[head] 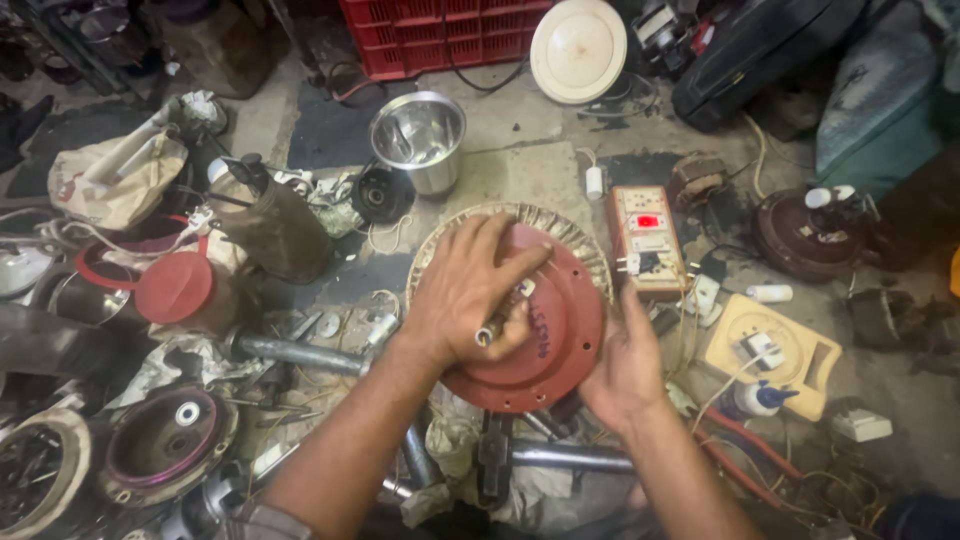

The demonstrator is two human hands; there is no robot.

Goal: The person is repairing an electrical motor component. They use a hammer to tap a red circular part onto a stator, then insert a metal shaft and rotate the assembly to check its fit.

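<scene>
red cover: a round, rust-red motor cover (555, 335) sits at the middle of the floor, on top of a ring of pale metal laminations (585, 245) that shows along its far edge.
left hand: my left hand (470, 290) lies palm down over the cover, fingers spread across its top and curled about the shaft (495, 325) that sticks up from the centre; the fingers are half closed on it.
right hand: my right hand (622, 365) cups the cover's right rim, thumb up along the edge, fingers under and hidden, so i cannot tell how tightly it grips.
tester: an orange and cream meter box (645, 240) with a small red display lies just beside the cover on the right.
steel pot: a shiny steel jar (420, 140) stands on the concrete floor (520, 140) beyond the cover, toward the far edge.
crate: a red plastic crate (440, 35) sits at the far edge, with a cream round lid (578, 48) leaning near it.
left side: a red round lid (173, 287) and a brown motor housing (275, 230) lie well to the left, among loose wires.
near edge: steel pipes (570, 455) lie under my forearms, close to the near edge.
right side: a yellow switch plate (770, 350) lies near the tester, a dark brown motor (805, 235) beyond it.
</scene>
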